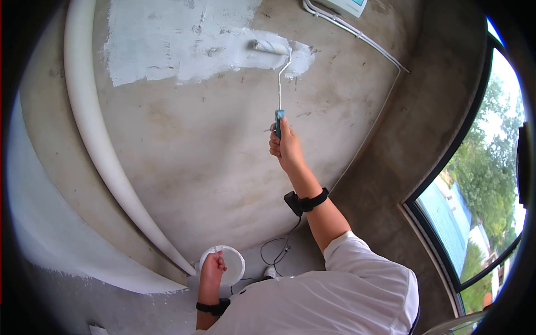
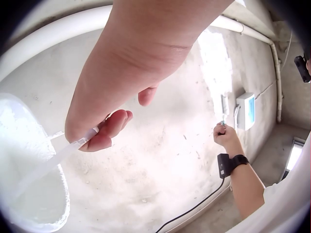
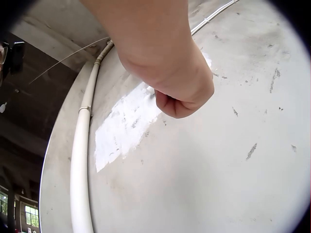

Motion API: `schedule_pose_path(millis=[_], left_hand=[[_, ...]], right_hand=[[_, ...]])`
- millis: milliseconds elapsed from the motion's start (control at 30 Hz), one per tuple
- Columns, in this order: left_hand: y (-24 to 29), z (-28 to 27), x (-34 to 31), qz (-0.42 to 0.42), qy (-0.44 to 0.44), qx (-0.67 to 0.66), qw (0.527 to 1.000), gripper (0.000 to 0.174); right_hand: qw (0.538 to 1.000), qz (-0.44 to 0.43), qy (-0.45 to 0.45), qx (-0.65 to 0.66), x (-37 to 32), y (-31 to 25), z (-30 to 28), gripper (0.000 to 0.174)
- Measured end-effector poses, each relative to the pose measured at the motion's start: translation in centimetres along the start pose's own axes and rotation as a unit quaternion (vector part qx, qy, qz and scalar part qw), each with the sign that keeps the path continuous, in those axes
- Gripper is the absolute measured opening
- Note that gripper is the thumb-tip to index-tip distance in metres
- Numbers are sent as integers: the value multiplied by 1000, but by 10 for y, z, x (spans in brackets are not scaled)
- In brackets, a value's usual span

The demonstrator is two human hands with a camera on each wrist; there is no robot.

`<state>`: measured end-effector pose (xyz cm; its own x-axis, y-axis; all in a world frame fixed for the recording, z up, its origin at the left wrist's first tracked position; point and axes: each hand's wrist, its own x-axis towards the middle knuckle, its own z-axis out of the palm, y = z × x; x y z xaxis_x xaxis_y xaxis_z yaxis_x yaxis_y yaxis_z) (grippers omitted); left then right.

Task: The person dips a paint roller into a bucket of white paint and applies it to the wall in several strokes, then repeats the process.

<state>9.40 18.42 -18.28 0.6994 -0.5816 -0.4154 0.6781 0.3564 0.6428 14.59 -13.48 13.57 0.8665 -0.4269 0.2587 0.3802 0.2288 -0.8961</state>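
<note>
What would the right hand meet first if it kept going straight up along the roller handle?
Probably the white painted patch where the paint roller in the right hand rests; beyond looks free, depth unclear.

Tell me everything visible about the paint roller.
The paint roller has a short sleeve coated white, a thin bent metal rod and a teal handle. Its sleeve lies sideways against the grey concrete wall, at the right edge of the white painted patch. The right hand grips the handle from below, arm stretched up.
</note>
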Motion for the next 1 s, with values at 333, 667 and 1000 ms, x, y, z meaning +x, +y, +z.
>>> schedule_pose_path(millis=[333,667,1000], left_hand=[[3,0,-8,13,14,7,1000,30],[8,-1,-10,12,21,-2,1000,31],[7,0,-9,4,21,0,1000,30]], right_hand=[[1000,10,-2,18,-12,11,7,42],[999,38,4,23,-12,11,4,45],[999,-14,-19,-47,10,-34,-8,46]])
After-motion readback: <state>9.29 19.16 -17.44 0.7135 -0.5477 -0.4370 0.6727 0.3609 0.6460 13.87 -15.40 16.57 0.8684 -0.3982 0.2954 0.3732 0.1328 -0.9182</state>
